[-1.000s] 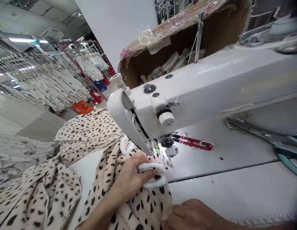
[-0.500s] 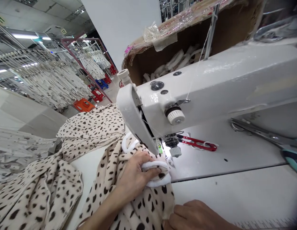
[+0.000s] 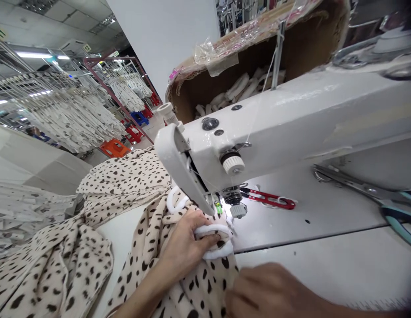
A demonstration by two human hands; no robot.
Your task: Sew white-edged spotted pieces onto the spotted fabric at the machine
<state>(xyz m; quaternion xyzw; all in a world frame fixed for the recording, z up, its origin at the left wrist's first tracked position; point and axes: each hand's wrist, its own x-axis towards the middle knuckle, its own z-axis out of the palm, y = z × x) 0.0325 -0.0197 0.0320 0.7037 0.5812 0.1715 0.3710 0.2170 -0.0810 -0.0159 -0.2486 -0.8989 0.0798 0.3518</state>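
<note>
Clearly, cream cloth [image 3: 200, 285] soft, dark-spotted; our left hand [image 3: 185, 240] pinches fluffy, white, curved trim [image 3: 219, 252]; right hand [image 3: 268, 287] curled, grip we can't tell.

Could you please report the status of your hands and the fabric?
Left hand pinching white trim. Right hand blurred, grip unclear. Spotted fabric bunched beneath. Red snips apart from both hands.

A white sewing machine [image 3: 291, 115] bars the way ahead. Open bench [image 3: 325, 260] stretches from the right hand [image 3: 268, 289] toward red snips [image 3: 270, 198] and long scissors [image 3: 369, 190], both obstacles; bunched spotted cloth [image 3: 146, 240] crowds the left.
</note>
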